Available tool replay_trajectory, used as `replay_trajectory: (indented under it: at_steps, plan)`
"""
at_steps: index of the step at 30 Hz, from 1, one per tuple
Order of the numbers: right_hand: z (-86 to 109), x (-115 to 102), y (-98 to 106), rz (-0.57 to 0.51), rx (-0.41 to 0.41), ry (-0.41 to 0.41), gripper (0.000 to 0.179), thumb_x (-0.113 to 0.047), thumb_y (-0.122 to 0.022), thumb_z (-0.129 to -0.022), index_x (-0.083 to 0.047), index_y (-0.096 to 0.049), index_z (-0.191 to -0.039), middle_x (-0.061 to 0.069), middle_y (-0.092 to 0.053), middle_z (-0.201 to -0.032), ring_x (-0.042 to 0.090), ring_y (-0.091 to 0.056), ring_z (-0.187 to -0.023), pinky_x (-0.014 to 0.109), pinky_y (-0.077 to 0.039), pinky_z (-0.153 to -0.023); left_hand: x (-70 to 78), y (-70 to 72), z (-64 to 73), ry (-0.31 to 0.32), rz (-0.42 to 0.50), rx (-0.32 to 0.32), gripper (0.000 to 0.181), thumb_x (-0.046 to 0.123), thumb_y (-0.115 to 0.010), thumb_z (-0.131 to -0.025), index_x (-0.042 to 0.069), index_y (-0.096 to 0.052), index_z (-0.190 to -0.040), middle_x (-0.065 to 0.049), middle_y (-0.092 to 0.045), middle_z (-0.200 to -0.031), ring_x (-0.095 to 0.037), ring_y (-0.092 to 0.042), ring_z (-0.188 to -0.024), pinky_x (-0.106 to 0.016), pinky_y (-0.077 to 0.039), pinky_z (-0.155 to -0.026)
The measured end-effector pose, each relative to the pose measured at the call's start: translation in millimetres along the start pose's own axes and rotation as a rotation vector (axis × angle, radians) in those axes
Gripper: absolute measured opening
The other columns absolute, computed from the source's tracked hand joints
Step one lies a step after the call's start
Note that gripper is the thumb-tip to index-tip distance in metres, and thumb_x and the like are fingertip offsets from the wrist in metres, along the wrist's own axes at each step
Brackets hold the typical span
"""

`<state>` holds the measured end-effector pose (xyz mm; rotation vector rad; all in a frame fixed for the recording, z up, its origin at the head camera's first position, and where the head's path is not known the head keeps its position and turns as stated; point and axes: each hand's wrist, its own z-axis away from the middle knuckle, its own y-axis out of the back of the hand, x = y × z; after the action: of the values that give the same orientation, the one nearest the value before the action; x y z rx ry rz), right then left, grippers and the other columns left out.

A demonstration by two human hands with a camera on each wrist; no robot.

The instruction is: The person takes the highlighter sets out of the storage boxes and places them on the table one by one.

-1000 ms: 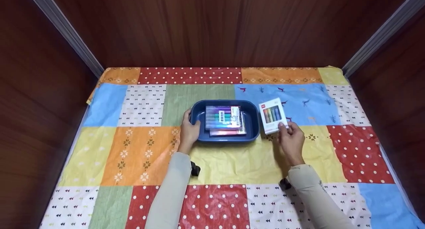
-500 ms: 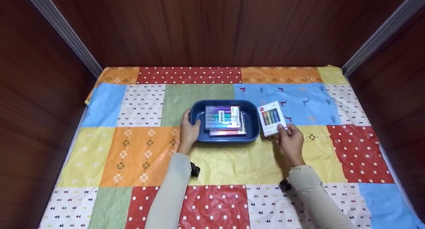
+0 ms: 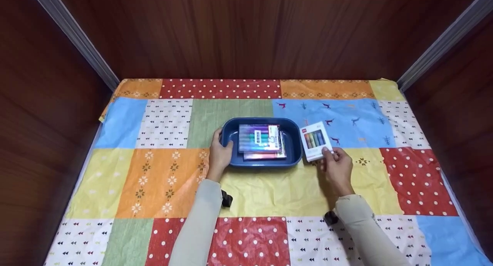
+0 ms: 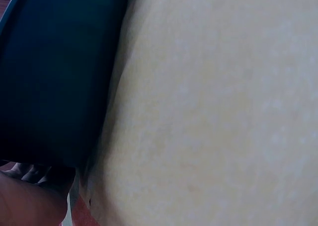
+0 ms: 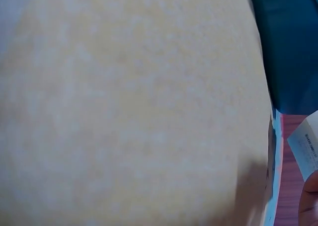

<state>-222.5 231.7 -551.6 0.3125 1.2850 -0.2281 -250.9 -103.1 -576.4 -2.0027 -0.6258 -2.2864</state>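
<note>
Dark wood-grain panels (image 3: 246, 31) stand behind the patchwork-covered table (image 3: 256, 194) and along both its sides; grey metal strips (image 3: 77, 36) rise at its far corners.

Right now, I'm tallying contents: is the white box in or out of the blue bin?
Out: the right hand holds the white box beside the blue bin.

At frame centre, packs (image 3: 259, 138) cover much of the tub (image 3: 293, 144), but we could pass over its lower rim; the left hand (image 3: 219, 155) blocks its left end, the box (image 3: 315, 140) (held aslant) its right.
</note>
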Motion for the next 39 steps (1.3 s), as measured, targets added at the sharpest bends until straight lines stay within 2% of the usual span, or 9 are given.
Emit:
replay_trajectory:
  at_steps: [8, 15, 22, 28, 33, 39]
  plan:
    - [-0.4, 6.6, 0.1, -0.021, -0.007, -0.025, 0.02, -0.022, -0.062, -0.099, -0.003, -0.061, -0.106, 0.002, -0.063, -0.07, 0.008, -0.054, -0.049, 0.022, -0.047, -0.045, -3.2, -0.9, 0.2, -0.013, 0.015, 0.003, 0.051, 0.005, -0.06, -0.093, 0.008, -0.048, -0.143, -0.02, -0.053, -0.149, -0.034, -0.047, -0.142, -0.047, -0.037, -0.119]
    - [0.7, 9.1, 2.1, 0.047, -0.024, -0.024, 0.024, -0.024, -0.061, -0.1, -0.001, -0.06, -0.108, 0.002, -0.063, -0.068, 0.01, -0.055, -0.049, 0.023, -0.046, -0.044, -5.3, -1.6, 2.3, -0.002, -0.014, 0.017, 0.052, 0.007, -0.06, -0.093, 0.01, -0.049, -0.143, -0.019, -0.054, -0.148, -0.036, -0.05, -0.139, -0.049, -0.038, -0.118]
    - [-0.6, 8.8, 1.7, 0.082, -0.003, -0.026, 0.022, -0.026, -0.06, -0.1, -0.005, -0.061, -0.106, 0.002, -0.065, -0.068, 0.009, -0.056, -0.049, 0.024, -0.046, -0.044, -2.5, -1.8, 0.7, -0.012, 0.02, 0.01, 0.052, 0.005, -0.059, -0.093, 0.009, -0.048, -0.144, -0.02, -0.053, -0.149, -0.035, -0.048, -0.141, -0.048, -0.037, -0.119]
    - [-0.1, 7.5, 2.3, 0.135, 0.0, -0.039, 0.026, -0.029, -0.06, -0.1, -0.005, -0.059, -0.112, 0.003, -0.067, -0.068, 0.01, -0.058, -0.051, 0.026, -0.046, -0.045, -4.0, -1.0, 2.2, 0.01, 0.009, 0.014, 0.051, 0.007, -0.061, -0.093, 0.012, -0.049, -0.142, -0.019, -0.055, -0.148, -0.037, -0.05, -0.138, -0.051, -0.04, -0.115]
    - [-0.3, 7.1, 3.6, 0.153, 0.003, -0.036, 0.025, -0.027, -0.059, -0.101, -0.005, -0.057, -0.112, 0.001, -0.066, -0.067, 0.01, -0.058, -0.051, 0.026, -0.044, -0.044, -0.8, -0.8, 0.9, 0.0, 0.021, 0.005, 0.052, 0.007, -0.06, -0.093, 0.011, -0.048, -0.144, -0.019, -0.053, -0.149, -0.037, -0.048, -0.141, -0.05, -0.037, -0.118]
    - [-0.5, 7.9, 6.8, 0.19, -0.008, -0.092, 0.025, -0.028, -0.058, -0.101, -0.006, -0.055, -0.113, 0.003, -0.067, -0.071, 0.012, -0.06, -0.053, 0.026, -0.049, -0.048, -0.1, -1.0, 1.0, 0.005, 0.0, 0.002, 0.053, 0.007, -0.06, -0.093, 0.011, -0.047, -0.145, -0.019, -0.052, -0.151, -0.037, -0.047, -0.142, -0.05, -0.037, -0.118]
